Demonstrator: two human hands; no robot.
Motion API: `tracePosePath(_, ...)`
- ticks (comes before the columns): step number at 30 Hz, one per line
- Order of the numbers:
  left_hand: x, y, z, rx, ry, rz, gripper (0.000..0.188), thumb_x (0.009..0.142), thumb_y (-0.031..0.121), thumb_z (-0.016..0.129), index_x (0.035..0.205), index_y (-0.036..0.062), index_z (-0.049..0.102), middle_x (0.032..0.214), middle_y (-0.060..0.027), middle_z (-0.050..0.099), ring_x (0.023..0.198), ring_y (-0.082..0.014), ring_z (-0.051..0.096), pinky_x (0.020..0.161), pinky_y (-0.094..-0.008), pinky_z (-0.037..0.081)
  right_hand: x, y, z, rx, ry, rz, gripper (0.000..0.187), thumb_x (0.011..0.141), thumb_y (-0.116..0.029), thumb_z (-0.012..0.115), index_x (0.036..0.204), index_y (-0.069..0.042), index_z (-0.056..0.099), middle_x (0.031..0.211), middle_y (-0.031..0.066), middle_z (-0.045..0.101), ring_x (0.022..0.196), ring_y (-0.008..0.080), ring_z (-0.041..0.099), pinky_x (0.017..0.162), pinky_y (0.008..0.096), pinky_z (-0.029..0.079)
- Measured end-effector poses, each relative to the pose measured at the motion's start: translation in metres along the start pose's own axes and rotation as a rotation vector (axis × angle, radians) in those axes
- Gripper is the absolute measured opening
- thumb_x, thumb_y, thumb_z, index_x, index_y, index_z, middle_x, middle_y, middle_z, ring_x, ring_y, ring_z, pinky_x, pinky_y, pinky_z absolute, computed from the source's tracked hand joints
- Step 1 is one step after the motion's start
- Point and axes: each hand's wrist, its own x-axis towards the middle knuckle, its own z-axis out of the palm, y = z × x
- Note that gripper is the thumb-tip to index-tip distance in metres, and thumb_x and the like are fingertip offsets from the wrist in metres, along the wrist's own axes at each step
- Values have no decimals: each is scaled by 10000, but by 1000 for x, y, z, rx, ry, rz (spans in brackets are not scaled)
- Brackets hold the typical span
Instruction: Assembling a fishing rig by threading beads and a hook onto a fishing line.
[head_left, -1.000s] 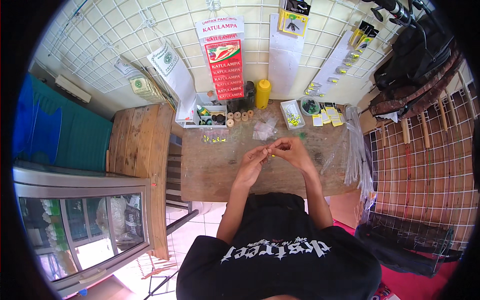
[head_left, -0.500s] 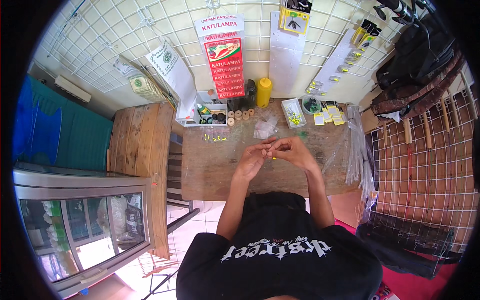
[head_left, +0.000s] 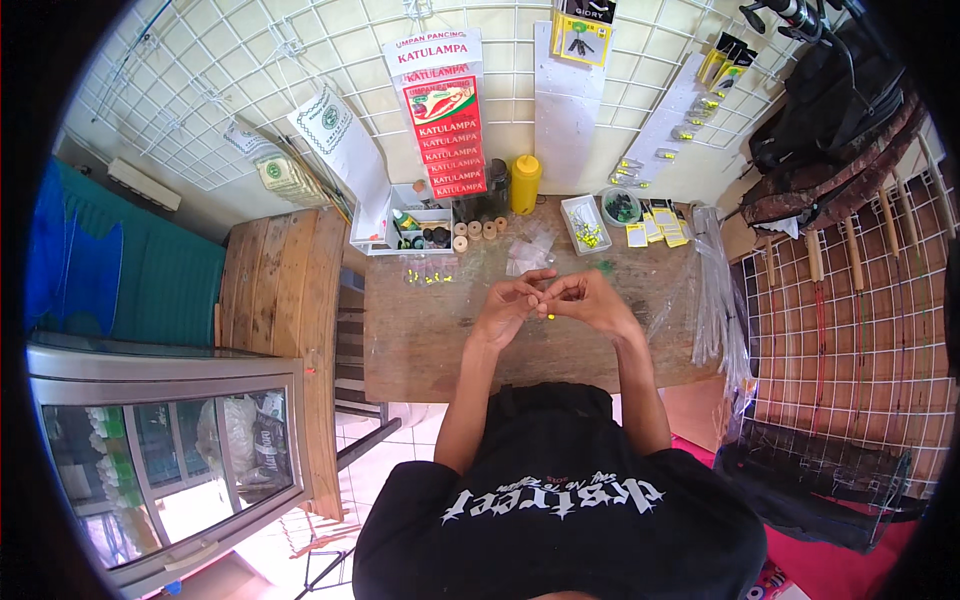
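Meeting at the fingertips near the middle of the frame, the left hand (head_left: pixel 508 313) and right hand (head_left: pixel 592 303) are above the worktop (head_left: pixel 430 345). The right pinches a small yellow piece (head_left: pixel 551 317), visible just below its thumb; whether the left grips anything, I cannot tell. Higher in the frame lie crumpled clear plastic (head_left: pixel 530 252) and, right of centre, a white tray (head_left: pixel 577 207).

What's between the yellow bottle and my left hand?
The clear plastic bags lie on the table between the yellow bottle and your left hand, in the head view.
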Motion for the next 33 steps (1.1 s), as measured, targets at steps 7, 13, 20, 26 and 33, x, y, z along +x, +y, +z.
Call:
tracePosePath(7,-1,6,2,108,78,47,63,788,49,713,820,17,669,1161,-164,584,1039,-191,574,846,-339,483,-3,0,4,50,0,-13,115,806,-70,706,864,28,688,792,65,691,721,71,619,661,204,476)
tracePosePath(13,-4,20,12,265,166,53,72,812,50,699,847,7,653,925,-120,673,856,-160,633,762,-291,507,-4,8,10,88,58,-42,120,808,-79,708,869,20,679,790,55,685,723,70,614,660,210,478)
tracePosePath(20,-2,42,36,488,195,120,62,800,15,698,841,-20,667,840,-121,690,783,-163,654,745,-292,514,-6,4,17,-78,161,-197,159,823,-134,695,886,12,680,775,44,682,749,74,603,663,233,469)
tracePosePath(26,0,66,55,627,200,116,72,788,21,709,837,-23,680,881,-156,686,849,-175,651,769,-293,516,-6,-4,18,-200,199,-347,165,823,-112,675,942,2,689,848,68,690,803,118,603,747,274,470)
tracePosePath(33,3,83,73,839,174,249,102,717,46,767,803,40,712,1124,-145,638,1039,-158,551,822,-281,396,-1,-10,9,-120,299,-399,203,818,-115,684,1007,-40,701,1028,100,683,935,169,624,819,314,474)
